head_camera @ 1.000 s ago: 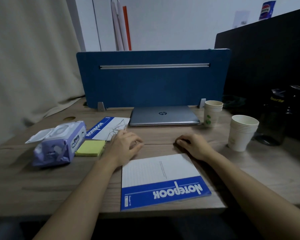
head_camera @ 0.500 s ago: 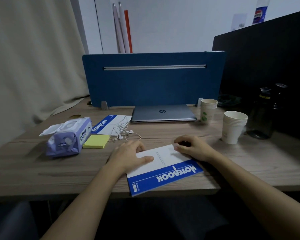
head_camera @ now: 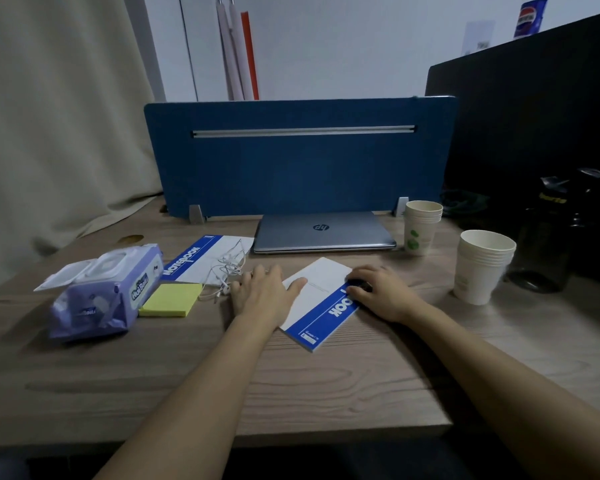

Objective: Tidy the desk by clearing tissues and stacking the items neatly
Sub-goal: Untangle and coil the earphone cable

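With both the left hand (head_camera: 262, 295) and right hand (head_camera: 383, 293) pressing open, flat fingers on the blue-and-white paper notebook (head_camera: 317, 303) at frame centre, slide it evenly, keeping it square and clear of the tangled white earphones (head_camera: 227, 271).

"notebook" on far notebook (head_camera: 201, 259); laptop (head_camera: 323, 232) "hp"

Blue-banded white notebook (head_camera: 312, 306), yellow sticky pad (head_camera: 172, 299) (purple wipes pack (head_camera: 101, 292)).

Matt grained wood desk (head_camera: 118, 368); glossy paper-covered notebook (head_camera: 321, 306) under both hands; crinkled glossy plastic wipes pack (head_camera: 101, 296) leftward; brushed metal-look laptop (head_camera: 323, 232) beyond; matt paper cups (head_camera: 480, 268) rightward.
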`<state>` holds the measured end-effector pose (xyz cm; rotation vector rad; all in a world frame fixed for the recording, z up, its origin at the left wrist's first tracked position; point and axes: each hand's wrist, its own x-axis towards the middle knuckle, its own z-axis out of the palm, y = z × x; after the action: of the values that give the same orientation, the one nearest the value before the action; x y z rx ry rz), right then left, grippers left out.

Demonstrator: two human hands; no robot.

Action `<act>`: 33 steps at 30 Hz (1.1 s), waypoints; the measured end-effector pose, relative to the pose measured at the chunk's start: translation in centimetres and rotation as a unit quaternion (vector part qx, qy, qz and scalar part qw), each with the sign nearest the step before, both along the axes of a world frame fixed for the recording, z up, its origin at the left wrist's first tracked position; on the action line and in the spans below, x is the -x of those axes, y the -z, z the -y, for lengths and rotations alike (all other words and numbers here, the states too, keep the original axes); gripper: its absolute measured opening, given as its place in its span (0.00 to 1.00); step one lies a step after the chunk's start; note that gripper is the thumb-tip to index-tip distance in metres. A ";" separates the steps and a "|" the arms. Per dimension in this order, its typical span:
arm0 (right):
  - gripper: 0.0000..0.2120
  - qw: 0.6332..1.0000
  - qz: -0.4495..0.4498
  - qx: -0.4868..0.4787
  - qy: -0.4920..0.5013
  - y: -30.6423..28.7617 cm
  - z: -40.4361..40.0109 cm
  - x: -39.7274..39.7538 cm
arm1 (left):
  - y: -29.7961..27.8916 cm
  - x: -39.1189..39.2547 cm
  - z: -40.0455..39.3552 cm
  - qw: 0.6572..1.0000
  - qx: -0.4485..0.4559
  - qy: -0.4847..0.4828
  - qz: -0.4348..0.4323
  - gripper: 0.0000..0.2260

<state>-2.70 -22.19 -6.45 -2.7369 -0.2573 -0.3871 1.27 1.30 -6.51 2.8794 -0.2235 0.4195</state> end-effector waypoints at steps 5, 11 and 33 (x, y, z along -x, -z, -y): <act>0.12 0.996 -0.019 0.009 0.082 0.2 0.7 -3.9 | -1.3 -2.0 -0.4 0.982 0.069 0.107 0.136 0.19; 0.16 0.991 0.060 0.010 0.121 -0.1 0.3 -7.4 | -3.8 -5.5 -7.7 0.934 0.154 0.246 0.207 0.10; 0.14 0.955 -0.015 -0.289 -0.063 -2.0 -6.2 -5.3 | -3.0 -4.7 -5.4 0.944 0.180 0.212 0.179 0.10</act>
<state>2.58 -15.99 -4.49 -2.1374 -0.2609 -0.3213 6.00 6.69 -3.49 2.2955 -0.7273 0.7985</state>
